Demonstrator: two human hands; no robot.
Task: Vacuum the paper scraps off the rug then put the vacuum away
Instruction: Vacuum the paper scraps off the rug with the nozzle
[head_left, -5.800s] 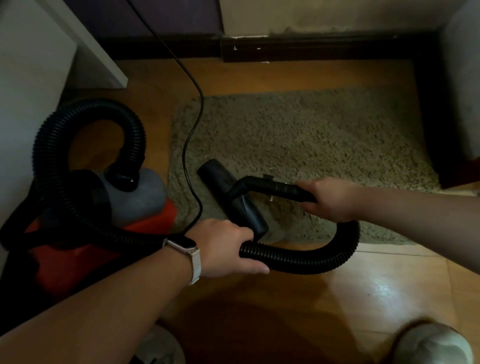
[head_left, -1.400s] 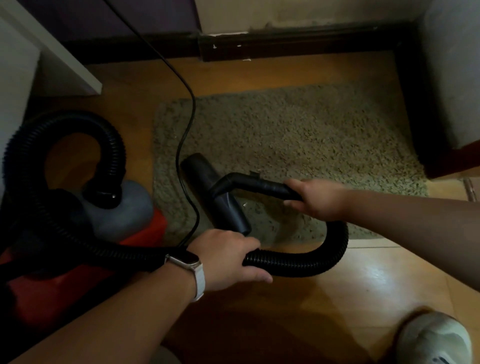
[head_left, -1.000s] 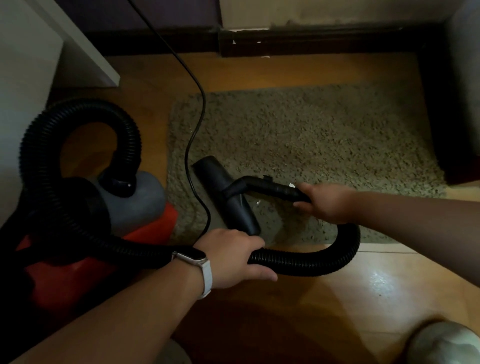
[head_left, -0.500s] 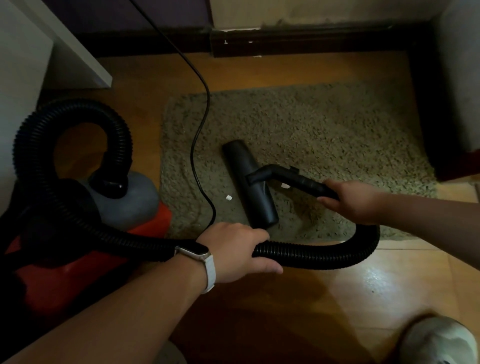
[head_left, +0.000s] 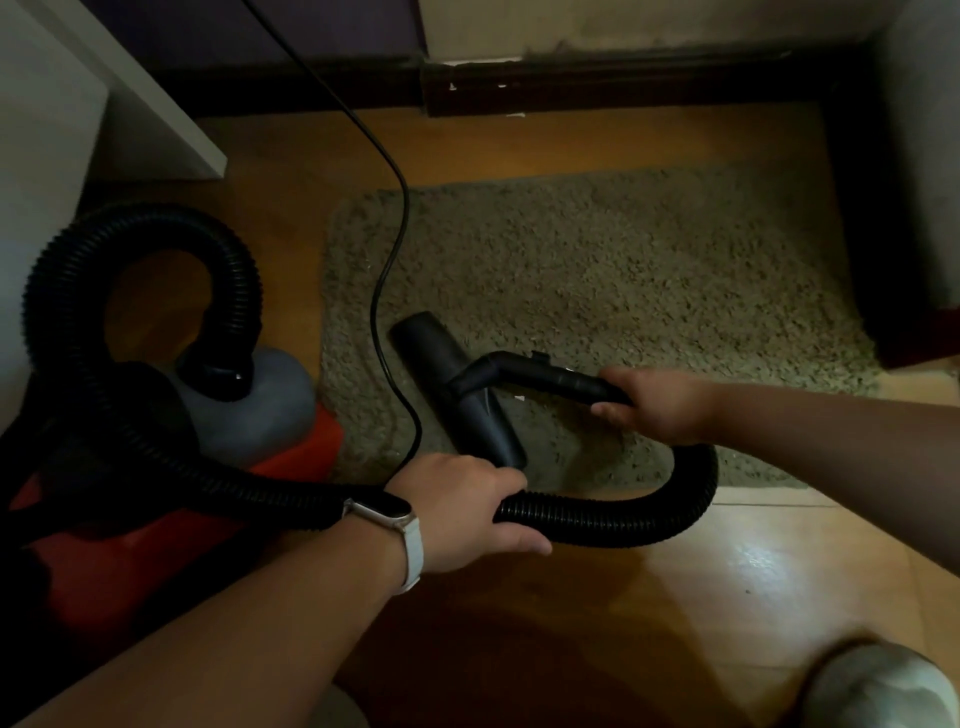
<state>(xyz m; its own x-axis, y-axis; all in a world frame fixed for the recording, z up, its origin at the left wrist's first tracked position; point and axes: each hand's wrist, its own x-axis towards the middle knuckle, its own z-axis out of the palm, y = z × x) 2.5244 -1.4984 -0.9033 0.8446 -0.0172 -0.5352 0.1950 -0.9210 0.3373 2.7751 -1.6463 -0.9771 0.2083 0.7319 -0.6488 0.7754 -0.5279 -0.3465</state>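
Observation:
A shaggy beige rug (head_left: 623, 291) lies on the wooden floor. The black floor nozzle (head_left: 457, 379) rests on its near left part. My right hand (head_left: 660, 405) grips the black handle tube (head_left: 540, 376) joined to the nozzle. My left hand (head_left: 462, 506), with a white-strapped watch on the wrist, grips the black ribbed hose (head_left: 623, 525), which loops back to the red and grey vacuum body (head_left: 249, 415) at the left. One tiny white paper scrap (head_left: 519, 412) shows by the nozzle under the tube.
A black power cord (head_left: 389, 249) runs from the top across the rug's left edge. A white furniture panel (head_left: 130, 93) stands at the far left, a dark baseboard (head_left: 623, 88) at the back, dark furniture at the right. My shoe (head_left: 878, 691) is at the bottom right.
The nozzle slid left across the rug, back over the spot where a white scrap lay half a second ago; that scrap is no longer visible. My left hand kept its hold on the hose.

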